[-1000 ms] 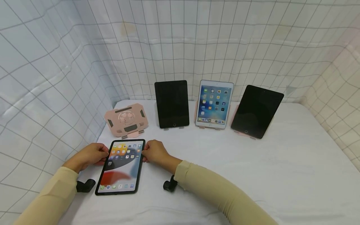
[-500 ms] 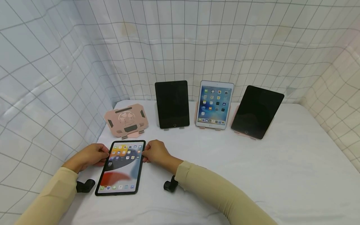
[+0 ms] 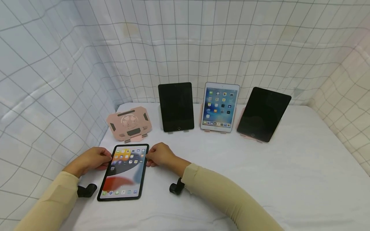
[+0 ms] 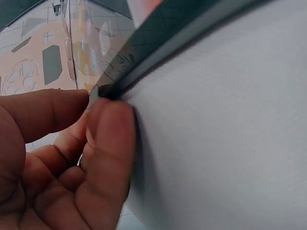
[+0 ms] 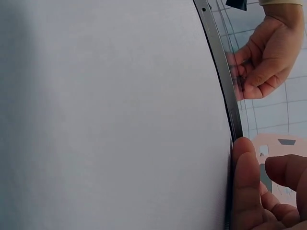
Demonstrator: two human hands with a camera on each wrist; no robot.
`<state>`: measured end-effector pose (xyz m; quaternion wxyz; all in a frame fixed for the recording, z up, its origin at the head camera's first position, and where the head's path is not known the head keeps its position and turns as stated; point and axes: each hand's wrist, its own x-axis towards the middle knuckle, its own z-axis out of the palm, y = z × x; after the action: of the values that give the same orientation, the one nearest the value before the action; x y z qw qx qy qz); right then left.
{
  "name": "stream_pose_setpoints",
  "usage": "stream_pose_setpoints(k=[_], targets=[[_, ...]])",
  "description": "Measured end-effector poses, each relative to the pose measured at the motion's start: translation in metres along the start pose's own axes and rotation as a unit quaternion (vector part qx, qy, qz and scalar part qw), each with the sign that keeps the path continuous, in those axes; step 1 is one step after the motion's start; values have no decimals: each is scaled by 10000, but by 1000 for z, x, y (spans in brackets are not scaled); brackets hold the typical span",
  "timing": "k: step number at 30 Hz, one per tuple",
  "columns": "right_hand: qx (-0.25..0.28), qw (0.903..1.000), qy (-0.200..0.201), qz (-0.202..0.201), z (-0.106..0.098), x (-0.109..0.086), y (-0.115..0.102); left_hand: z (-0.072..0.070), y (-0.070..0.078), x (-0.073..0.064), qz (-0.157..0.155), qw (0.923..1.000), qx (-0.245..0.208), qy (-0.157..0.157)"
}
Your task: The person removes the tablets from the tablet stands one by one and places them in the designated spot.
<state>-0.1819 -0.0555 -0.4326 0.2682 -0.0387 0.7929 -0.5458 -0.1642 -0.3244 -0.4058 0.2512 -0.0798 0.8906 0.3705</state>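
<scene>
Currently, a lit black-framed tablet (image 3: pixel 122 173) is held screen-up nr the L edge of the white worktop (image 3: pixel 260 166), w/ both grips closed on it: L side pinched by L hand (image 3: pixel 91 158), R side held in curled fingers of R hand (image 3: pixel 160 155). Just behind, a pink stand (image 3: pixel 119 122) is seen; along the rear edge, 3 more tablets (image 3: pixel 219 106) are propped, the middle one lit.

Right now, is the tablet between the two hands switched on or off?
On: the tablet is lit up, showing little app icons.
</scene>
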Motion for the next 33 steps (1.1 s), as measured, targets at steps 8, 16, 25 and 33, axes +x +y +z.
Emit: stream_pose_setpoints(k=[8, 16, 25, 33], targets=[[-19, 9987, -138, -487, -20, -3, 0, 3, 22, -3, 465, 9937, 799, 638], [50, 9904, -396, -1323, -57, 3, 7, 15, 51, 3, 1236, 9835, 673, 1137], [462, 9864, -8, -1580, -94, 6, 1, 27, 92, 15, 1993, 9660, 385, 1601], [647, 9807, 610, -1742, -127, 12, -9, 31, 118, 29, 2151, 9611, -412, 1683]])
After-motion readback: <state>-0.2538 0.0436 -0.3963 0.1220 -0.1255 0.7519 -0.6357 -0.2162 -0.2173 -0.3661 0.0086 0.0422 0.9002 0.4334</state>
